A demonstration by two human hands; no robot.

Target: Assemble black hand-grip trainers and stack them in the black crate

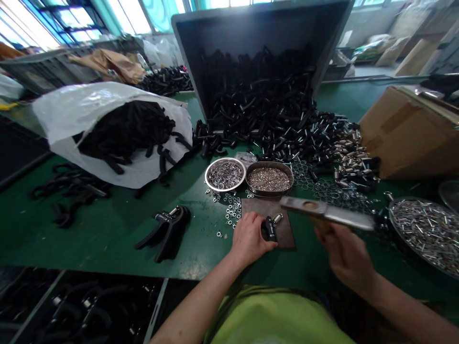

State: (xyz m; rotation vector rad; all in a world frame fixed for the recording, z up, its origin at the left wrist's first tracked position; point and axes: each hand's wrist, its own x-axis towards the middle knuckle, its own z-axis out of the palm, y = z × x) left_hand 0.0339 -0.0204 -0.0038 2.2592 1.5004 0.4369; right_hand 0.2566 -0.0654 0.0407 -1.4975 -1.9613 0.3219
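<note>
My left hand [251,239] is closed around a small black plastic part [269,229] and holds it down on a brown plate [287,239]. A metal coil spring [277,219] shows at the part's upper end. In my right hand [347,258] is a hammer [328,212], gripped by its wooden handle and raised to the right of the plate, its head blurred. Close to my left hand lie several loose nuts [234,210]. Off to the left, a black spring clamp [167,229] rests by itself on the green table [201,248].
A round dish [225,160] of small metal parts and an oval tin [292,179] of tiny fasteners stand behind the plate. A pan of pins [390,210] and a cardboard box [416,129] are at right. Black parts spill from a grey crate [182,62] and a white bag [64,124].
</note>
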